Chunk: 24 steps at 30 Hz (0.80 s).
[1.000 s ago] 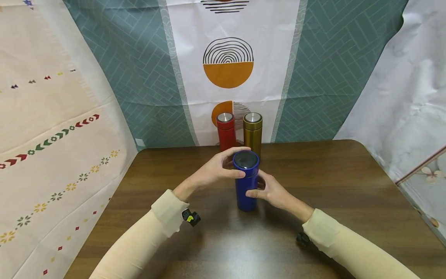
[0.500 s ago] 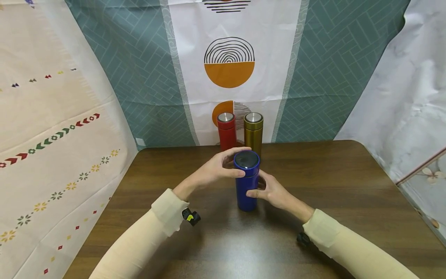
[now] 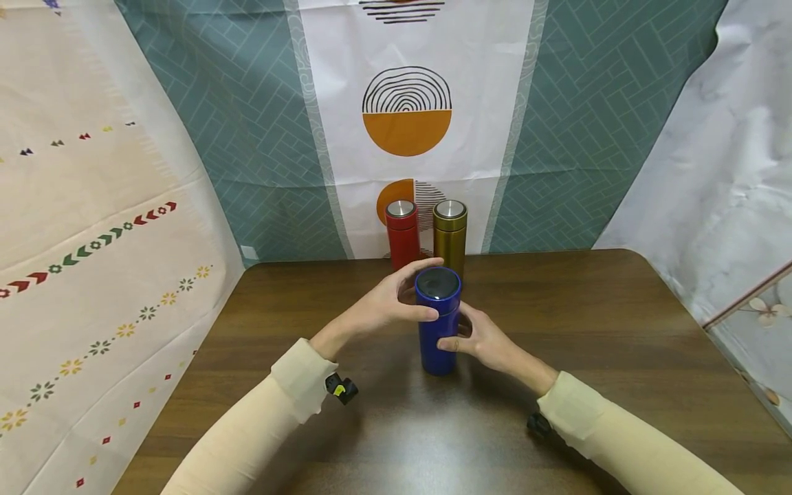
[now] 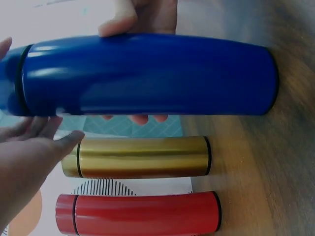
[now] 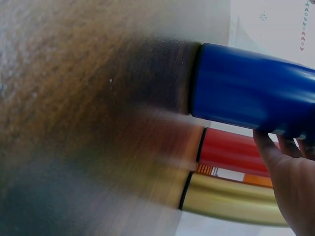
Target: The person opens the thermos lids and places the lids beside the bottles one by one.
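A blue vacuum flask [image 3: 438,344] with a dark, glossy lid top stands upright on the wooden table. Around its lid end curl the thumb and fingers of my left hand [image 3: 396,299], the thumb in front near the seam and the other fingers behind. Lower down, my right hand [image 3: 485,340] grips the body from the right side, thumb in front. In the left wrist view the blue flask [image 4: 147,76] spans the frame, and the left fingers [image 4: 29,147] lie at its lid end. The right wrist view shows its base [image 5: 197,81] against the table.
Behind the blue flask stand a red flask [image 3: 403,237] and a gold flask [image 3: 450,244], side by side near the far edge of the table [image 3: 557,330]. A patterned cloth [image 3: 402,89] hangs just behind them, and more cloth hangs at both sides.
My left hand has shifted slightly: its thumb sits a little lower on the flask and the fingertips behind a little higher. The right hand and the blue flask have stayed in place.
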Motion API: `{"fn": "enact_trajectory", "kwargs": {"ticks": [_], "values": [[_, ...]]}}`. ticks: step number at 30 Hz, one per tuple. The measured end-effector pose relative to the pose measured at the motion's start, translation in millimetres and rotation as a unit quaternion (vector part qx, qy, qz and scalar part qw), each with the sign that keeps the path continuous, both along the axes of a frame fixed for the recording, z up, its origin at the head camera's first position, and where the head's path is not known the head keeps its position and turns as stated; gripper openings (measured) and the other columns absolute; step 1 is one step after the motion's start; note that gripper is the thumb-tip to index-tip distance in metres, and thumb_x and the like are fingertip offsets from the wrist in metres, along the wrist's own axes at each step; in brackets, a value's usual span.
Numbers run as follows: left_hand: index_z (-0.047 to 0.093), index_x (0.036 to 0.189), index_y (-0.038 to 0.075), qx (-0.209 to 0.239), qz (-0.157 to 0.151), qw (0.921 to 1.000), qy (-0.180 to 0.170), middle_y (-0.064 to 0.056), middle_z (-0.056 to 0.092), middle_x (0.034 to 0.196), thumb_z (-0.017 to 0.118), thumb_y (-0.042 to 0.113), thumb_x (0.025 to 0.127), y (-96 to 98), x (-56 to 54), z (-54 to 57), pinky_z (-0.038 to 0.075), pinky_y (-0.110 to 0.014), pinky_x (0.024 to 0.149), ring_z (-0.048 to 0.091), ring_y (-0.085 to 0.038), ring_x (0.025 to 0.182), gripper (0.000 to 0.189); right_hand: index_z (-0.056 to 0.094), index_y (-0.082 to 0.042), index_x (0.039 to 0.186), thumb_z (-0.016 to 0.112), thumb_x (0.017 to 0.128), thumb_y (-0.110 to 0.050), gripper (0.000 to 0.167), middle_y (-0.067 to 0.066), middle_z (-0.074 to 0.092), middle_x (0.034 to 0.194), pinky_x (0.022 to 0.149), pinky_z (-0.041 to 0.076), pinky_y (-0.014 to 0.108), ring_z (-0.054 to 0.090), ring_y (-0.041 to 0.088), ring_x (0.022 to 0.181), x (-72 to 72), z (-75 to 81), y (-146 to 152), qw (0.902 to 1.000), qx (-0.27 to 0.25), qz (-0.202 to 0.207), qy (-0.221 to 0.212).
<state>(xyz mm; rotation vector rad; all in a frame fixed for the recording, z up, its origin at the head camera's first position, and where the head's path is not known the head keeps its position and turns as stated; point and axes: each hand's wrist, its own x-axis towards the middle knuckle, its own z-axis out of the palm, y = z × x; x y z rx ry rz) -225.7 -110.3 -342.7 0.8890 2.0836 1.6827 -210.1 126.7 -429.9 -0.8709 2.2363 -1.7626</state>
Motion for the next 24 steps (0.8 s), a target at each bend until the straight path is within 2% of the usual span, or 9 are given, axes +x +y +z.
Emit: {"fn": "enact_trajectory", "kwargs": {"ticks": [3, 8, 12, 14, 18, 21, 24], "values": [[0.044, 0.157, 0.023, -0.005, -0.016, 0.9999, 0.001, -0.001, 0.05, 0.155, 0.076, 0.02, 0.094, -2.3, -1.8, 0.2, 0.033, -0.057, 0.12, 0.04, -0.026, 0.149, 0.07, 0.043, -0.001, 0.153, 0.08, 0.093, -0.019, 0.074, 0.019, 0.058, 0.146, 0.111, 0.043, 0.06, 0.058, 0.038, 0.132, -0.1, -0.5, 0.2, 1.0, 0.003, 0.0, -0.002], [0.051, 0.15, 0.019, 0.018, 0.018, 0.9996, 0.015, -0.006, 0.055, 0.148, 0.078, 0.016, 0.092, 2.4, 0.6, -3.4, 0.038, -0.06, 0.115, 0.046, -0.033, 0.143, 0.064, 0.043, -0.001, 0.153, 0.08, 0.093, -0.019, 0.073, 0.019, 0.059, 0.145, 0.11, 0.045, 0.06, 0.059, 0.038, 0.13, -0.4, -2.4, 0.4, 1.0, 0.0, 0.0, 0.003], [0.048, 0.149, 0.02, 0.032, 0.04, 0.9985, 0.018, -0.007, 0.053, 0.147, 0.083, 0.022, 0.089, 6.7, 4.3, -6.8, 0.042, -0.058, 0.112, 0.05, -0.035, 0.138, 0.069, 0.044, 0.0, 0.152, 0.08, 0.092, -0.015, 0.071, 0.02, 0.06, 0.142, 0.108, 0.048, 0.057, 0.061, 0.037, 0.127, 0.1, -3.1, -0.3, 0.9999, -0.012, 0.003, 0.003], [0.045, 0.152, 0.022, 0.03, 0.036, 0.9987, 0.018, -0.004, 0.049, 0.151, 0.082, 0.024, 0.09, 6.7, 5.0, -7.4, 0.041, -0.057, 0.113, 0.048, -0.034, 0.14, 0.073, 0.045, 0.0, 0.151, 0.08, 0.092, -0.015, 0.07, 0.02, 0.061, 0.141, 0.108, 0.048, 0.057, 0.062, 0.037, 0.126, 0.5, -3.0, -0.7, 0.9999, -0.015, 0.004, 0.003], [0.037, 0.16, 0.025, 0.02, 0.005, 0.9997, 0.013, -0.001, 0.042, 0.159, 0.076, 0.023, 0.093, 2.9, 3.8, -6.5, 0.035, -0.058, 0.118, 0.041, -0.03, 0.147, 0.077, 0.045, 0.001, 0.151, 0.08, 0.092, -0.015, 0.071, 0.02, 0.061, 0.142, 0.109, 0.046, 0.058, 0.061, 0.037, 0.128, 0.9, -2.5, -1.1, 0.9999, -0.012, 0.002, 0.003], [0.038, 0.16, 0.023, 0.02, -0.016, 0.9996, 0.008, -0.008, 0.044, 0.16, 0.073, 0.02, 0.096, 0.9, 2.8, -6.2, 0.032, -0.06, 0.119, 0.039, -0.034, 0.148, 0.074, 0.045, 0.0, 0.152, 0.081, 0.092, -0.017, 0.071, 0.02, 0.06, 0.142, 0.11, 0.045, 0.06, 0.06, 0.038, 0.129, 0.8, -2.7, -0.7, 1.0, -0.007, -0.001, 0.004], [0.043, 0.157, 0.021, 0.026, -0.011, 0.9996, 0.011, -0.013, 0.048, 0.155, 0.073, 0.018, 0.096, 1.9, 2.8, -7.4, 0.035, -0.059, 0.117, 0.043, -0.037, 0.145, 0.069, 0.044, -0.001, 0.152, 0.08, 0.093, -0.02, 0.072, 0.019, 0.059, 0.144, 0.11, 0.045, 0.06, 0.059, 0.038, 0.13, 0.4, -3.7, 0.2, 1.0, -0.004, -0.001, 0.005]]}}
